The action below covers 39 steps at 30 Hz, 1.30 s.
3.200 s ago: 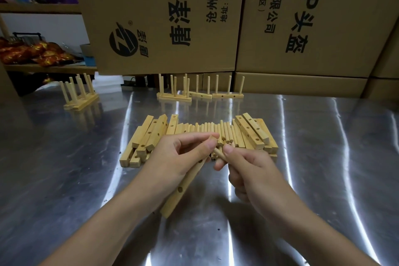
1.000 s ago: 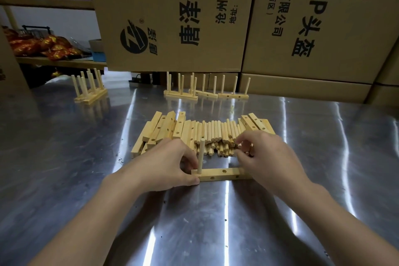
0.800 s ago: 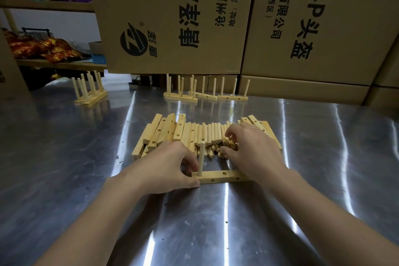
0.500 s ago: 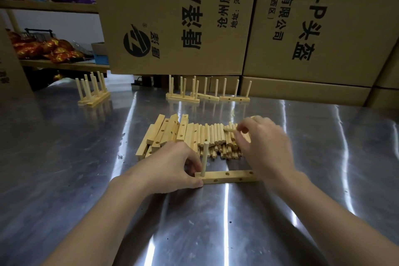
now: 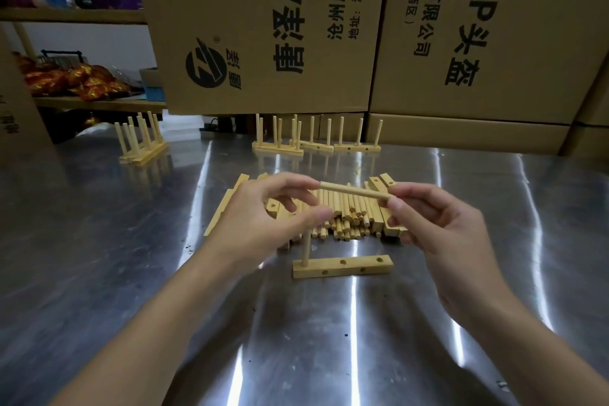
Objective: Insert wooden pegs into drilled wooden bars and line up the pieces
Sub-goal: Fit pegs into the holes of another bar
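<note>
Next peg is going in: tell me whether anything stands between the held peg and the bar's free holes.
Nothing visible does. The right hand pinches the peg level above the pile; the bar lies nearer, its middle and right top holes open. Only the standing peg at its left end is near.

Left hand (image 5: 263, 221) now off bar (image 5: 342, 267), raised above it. Right hand (image 5: 438, 224) now pinches a peg (image 5: 354, 191) level above bar; left index fingertip (image 5: 312, 187) meets its free end.
</note>
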Each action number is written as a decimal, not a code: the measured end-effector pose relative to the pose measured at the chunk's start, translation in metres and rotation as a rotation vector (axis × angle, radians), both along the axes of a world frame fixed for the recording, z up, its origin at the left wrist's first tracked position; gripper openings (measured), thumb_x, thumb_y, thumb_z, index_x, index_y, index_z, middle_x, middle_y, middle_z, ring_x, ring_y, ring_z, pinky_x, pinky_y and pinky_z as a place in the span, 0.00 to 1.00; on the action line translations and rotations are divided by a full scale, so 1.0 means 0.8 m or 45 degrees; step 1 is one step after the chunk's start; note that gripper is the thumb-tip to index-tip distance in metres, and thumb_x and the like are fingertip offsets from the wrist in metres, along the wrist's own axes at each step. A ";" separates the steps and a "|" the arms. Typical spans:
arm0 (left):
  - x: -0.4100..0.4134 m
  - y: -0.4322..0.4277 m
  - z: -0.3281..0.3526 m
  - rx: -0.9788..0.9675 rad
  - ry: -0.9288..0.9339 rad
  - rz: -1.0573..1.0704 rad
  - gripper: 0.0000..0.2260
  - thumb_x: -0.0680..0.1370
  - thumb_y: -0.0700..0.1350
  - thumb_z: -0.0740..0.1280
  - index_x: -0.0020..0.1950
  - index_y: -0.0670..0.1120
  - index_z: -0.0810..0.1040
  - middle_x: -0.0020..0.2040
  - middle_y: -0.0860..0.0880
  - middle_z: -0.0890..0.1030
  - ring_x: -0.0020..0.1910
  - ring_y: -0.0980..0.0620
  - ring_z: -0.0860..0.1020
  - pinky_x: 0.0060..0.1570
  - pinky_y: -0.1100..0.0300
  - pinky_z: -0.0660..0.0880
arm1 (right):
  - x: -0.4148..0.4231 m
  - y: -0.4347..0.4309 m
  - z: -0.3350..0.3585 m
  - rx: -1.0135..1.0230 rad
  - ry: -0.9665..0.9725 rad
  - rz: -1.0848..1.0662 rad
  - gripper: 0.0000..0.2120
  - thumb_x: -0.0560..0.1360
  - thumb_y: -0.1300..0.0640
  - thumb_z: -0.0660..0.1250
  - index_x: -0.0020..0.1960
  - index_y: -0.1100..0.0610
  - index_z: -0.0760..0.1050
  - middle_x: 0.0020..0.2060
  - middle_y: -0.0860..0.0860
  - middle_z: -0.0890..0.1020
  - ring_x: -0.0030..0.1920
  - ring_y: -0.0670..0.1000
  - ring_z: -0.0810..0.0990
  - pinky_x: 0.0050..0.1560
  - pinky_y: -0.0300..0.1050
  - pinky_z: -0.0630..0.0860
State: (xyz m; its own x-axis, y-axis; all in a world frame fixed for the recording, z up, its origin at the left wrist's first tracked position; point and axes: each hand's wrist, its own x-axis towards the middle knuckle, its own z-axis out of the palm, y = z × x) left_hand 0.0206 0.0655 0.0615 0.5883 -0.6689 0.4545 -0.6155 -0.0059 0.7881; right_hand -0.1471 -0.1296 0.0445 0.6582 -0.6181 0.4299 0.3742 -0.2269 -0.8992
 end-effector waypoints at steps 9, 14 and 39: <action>-0.001 0.001 0.006 -0.300 0.270 -0.054 0.11 0.73 0.48 0.78 0.54 0.48 0.89 0.49 0.48 0.89 0.55 0.44 0.85 0.53 0.58 0.81 | -0.003 0.006 0.007 -0.061 -0.068 0.024 0.08 0.77 0.61 0.75 0.53 0.51 0.86 0.46 0.53 0.89 0.44 0.45 0.85 0.39 0.33 0.78; -0.005 -0.002 0.006 -0.319 0.313 -0.096 0.13 0.72 0.49 0.79 0.56 0.48 0.89 0.50 0.47 0.89 0.55 0.44 0.85 0.50 0.63 0.79 | -0.003 0.008 0.008 -0.106 -0.078 0.036 0.09 0.76 0.64 0.75 0.51 0.51 0.86 0.46 0.53 0.88 0.45 0.45 0.85 0.42 0.33 0.78; 0.011 0.005 -0.015 0.782 -0.364 -0.019 0.18 0.68 0.68 0.79 0.45 0.56 0.84 0.39 0.57 0.82 0.35 0.61 0.76 0.33 0.65 0.70 | 0.006 0.004 -0.009 -0.138 0.296 0.123 0.05 0.78 0.68 0.72 0.47 0.59 0.81 0.39 0.57 0.87 0.37 0.48 0.84 0.36 0.34 0.76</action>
